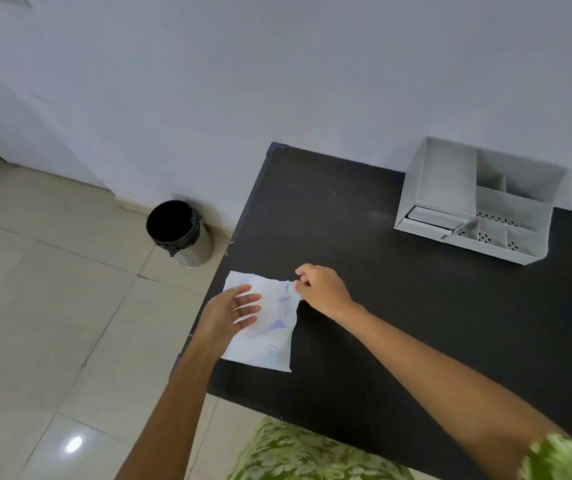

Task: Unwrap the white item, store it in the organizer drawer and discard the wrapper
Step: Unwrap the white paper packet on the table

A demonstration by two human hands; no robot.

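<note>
Your right hand (322, 289) pinches the white packet's (264, 327) upper corner (lower centre, on the desk (416, 306)); your left hand (232, 315) rests open on it.

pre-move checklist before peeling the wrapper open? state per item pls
1. Wrapped white item flat on the table: ok.
2. Left hand over the packet to steady it: ok; contact cannot tell.
3. Right hand pinching the packet's top right corner: ok.
4. Wrapper opened: not ok, looks sealed.
5. Organizer drawer pulled out: ok, slightly.
6. Bin on the floor, open top: ok.
</note>
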